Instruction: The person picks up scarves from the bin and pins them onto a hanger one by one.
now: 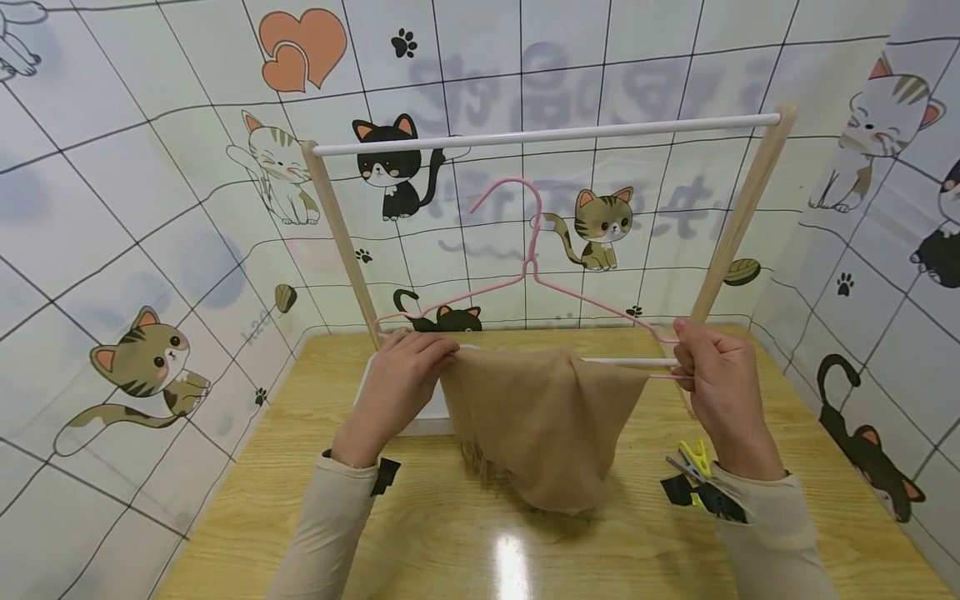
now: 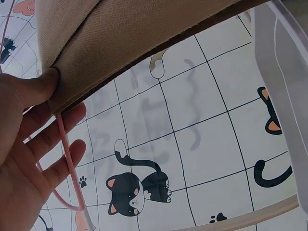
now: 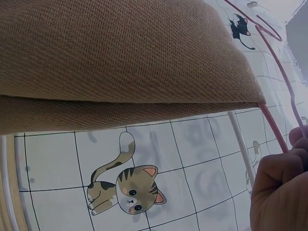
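Observation:
A tan fringed scarf (image 1: 543,425) hangs folded over the bottom bar of a pink wire hanger (image 1: 592,302). Its hook points up, below the rack's top rod in the head view. My left hand (image 1: 408,367) pinches the scarf's edge at the hanger's left end, thumb on the cloth and the other fingers spread behind. My right hand (image 1: 716,362) grips the hanger's right corner, fingers curled round the wire. A stretch of bare pink bar (image 3: 273,127) lies between the scarf and the right hand. In the left wrist view the scarf (image 2: 120,48) drapes beside the thumb.
A wooden rack with a white top rod (image 1: 547,136) stands behind the hanger. Its lower white bar (image 1: 630,362) passes behind the scarf. A white tray (image 1: 423,427) sits behind the scarf at left. Yellow and grey clips (image 1: 693,461) lie on the wooden table (image 1: 420,533) near the right wrist.

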Tool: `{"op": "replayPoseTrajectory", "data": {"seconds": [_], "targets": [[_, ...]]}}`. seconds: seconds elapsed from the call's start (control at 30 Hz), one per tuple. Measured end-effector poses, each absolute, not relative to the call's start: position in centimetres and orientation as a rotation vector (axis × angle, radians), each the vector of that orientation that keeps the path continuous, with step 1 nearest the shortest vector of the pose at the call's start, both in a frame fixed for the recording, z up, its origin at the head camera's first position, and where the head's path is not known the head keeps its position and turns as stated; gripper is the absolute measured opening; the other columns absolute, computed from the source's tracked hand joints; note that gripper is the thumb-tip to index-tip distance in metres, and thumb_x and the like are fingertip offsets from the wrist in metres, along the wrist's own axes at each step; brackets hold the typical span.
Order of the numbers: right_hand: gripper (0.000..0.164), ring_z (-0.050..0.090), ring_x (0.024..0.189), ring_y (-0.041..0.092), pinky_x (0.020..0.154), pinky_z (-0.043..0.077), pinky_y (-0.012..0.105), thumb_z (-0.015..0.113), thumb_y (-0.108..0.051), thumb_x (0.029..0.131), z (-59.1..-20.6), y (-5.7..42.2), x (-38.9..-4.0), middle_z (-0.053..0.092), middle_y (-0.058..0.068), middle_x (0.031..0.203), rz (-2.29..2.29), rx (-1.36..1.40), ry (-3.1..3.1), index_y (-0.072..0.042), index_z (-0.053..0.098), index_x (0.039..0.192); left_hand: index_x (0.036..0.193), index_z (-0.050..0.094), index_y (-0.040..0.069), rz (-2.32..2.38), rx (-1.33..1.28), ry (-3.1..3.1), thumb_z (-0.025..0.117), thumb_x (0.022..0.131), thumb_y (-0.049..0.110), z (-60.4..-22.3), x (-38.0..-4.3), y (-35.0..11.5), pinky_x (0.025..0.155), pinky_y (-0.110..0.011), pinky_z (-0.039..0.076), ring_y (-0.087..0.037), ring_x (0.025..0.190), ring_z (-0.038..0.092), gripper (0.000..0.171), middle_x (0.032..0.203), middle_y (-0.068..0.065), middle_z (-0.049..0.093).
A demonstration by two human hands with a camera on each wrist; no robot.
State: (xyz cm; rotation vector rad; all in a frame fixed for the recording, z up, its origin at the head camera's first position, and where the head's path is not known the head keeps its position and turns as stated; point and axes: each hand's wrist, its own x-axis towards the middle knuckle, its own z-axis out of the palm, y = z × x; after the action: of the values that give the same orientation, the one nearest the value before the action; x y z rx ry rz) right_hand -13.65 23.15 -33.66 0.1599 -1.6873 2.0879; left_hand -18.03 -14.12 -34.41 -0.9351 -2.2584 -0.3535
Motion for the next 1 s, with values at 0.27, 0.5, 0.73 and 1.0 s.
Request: {"op": "replayPoseTrajectory", "data": {"seconds": [0.27,0.5,0.73,1.0], "targets": [[0.056,0.014,0.054,0.020,0.049,0.015,0.036,0.060,-0.018,0.104,-33.70,23.10,-13.72,0.017,0.006,0.059,2.068,0.165,-1.703,-0.005,0.033,0.056,0.115,0.075,0.012,-0.319,-0.953,-2.278,0.073,0.095,0.013,-34.57,-18.07,-14.16,0.101,-0.046,0.046,-0.022,0.104,0.069,0.020,0.111,-0.001,0.075],[0.057,0.012,0.055,0.020,0.050,0.014,0.035,0.060,-0.019,0.104,-33.64,23.05,-13.73,0.015,0.006,0.060,2.072,0.183,-1.698,-0.005,0.032,0.056,0.117,0.074,0.011,-0.329,-0.958,-2.276,0.073,0.095,0.013,-34.67,-18.03,-14.17,0.100,-0.048,0.046,-0.023,0.107,0.069,0.022,0.113,-0.001,0.074],[0.057,0.011,0.054,0.021,0.047,0.010,0.034,0.060,-0.016,0.104,-33.70,22.81,-13.88,0.016,0.006,0.058,2.111,0.191,-1.649,-0.004,0.033,0.056,0.117,0.075,0.010,-0.348,-0.974,-2.257,0.070,0.096,0.015,-34.97,-18.07,-14.10,0.100,-0.048,0.046,-0.024,0.106,0.068,0.022,0.111,-0.002,0.074],[0.056,0.013,0.053,0.020,0.047,0.011,0.034,0.061,-0.018,0.104,-34.02,22.57,-14.07,0.019,0.006,0.057,2.110,0.172,-1.650,-0.004,0.035,0.056,0.117,0.075,0.010,-0.361,-0.975,-2.249,0.069,0.096,0.015,-35.18,-18.12,-14.16,0.101,-0.048,0.046,-0.024,0.104,0.069,0.022,0.110,-0.003,0.074]]}}
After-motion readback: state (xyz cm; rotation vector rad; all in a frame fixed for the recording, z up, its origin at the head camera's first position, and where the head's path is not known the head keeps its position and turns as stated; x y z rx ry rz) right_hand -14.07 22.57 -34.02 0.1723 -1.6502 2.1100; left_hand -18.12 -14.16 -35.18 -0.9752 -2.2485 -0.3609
